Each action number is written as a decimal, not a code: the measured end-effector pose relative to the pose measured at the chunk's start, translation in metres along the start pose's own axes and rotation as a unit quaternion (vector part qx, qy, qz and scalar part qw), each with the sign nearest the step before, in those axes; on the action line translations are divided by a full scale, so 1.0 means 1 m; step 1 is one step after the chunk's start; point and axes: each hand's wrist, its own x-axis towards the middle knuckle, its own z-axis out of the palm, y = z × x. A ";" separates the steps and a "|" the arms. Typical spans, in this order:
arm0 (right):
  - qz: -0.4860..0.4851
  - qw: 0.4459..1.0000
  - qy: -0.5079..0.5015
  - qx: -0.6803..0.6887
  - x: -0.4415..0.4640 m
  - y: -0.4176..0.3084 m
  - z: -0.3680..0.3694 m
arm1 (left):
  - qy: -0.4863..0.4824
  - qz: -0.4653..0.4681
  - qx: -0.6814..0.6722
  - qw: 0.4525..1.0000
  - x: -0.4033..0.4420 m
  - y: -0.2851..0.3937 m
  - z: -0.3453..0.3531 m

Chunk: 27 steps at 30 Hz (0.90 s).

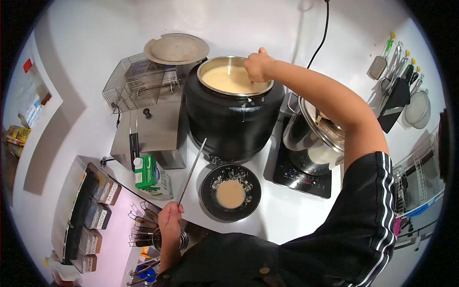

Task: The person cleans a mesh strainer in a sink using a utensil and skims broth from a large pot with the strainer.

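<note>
In the head view, a jerk of the curled right hand, its hold unclear, could slop creamy liquid from the upper-centre black pot, while lower left, the left hand grips a thin rod.

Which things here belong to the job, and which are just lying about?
In use: big black pot, under the right hand; thin rod in the left hand; probably the black bowl.

Lying about, apparently: wire basket, round metal disc, hanging sieve. Carton: unclear.
</note>
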 end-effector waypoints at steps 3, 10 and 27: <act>0.045 0.998 -0.036 0.038 0.000 -0.005 -0.001 | -0.005 0.002 -0.002 1.000 0.001 0.000 0.000; 0.144 0.967 -0.013 0.209 0.000 -0.011 0.009 | 0.008 0.016 -0.003 1.000 0.002 -0.001 -0.007; 0.253 0.827 0.028 0.502 -0.038 0.065 0.043 | -0.010 0.000 -0.001 1.000 0.005 -0.001 0.003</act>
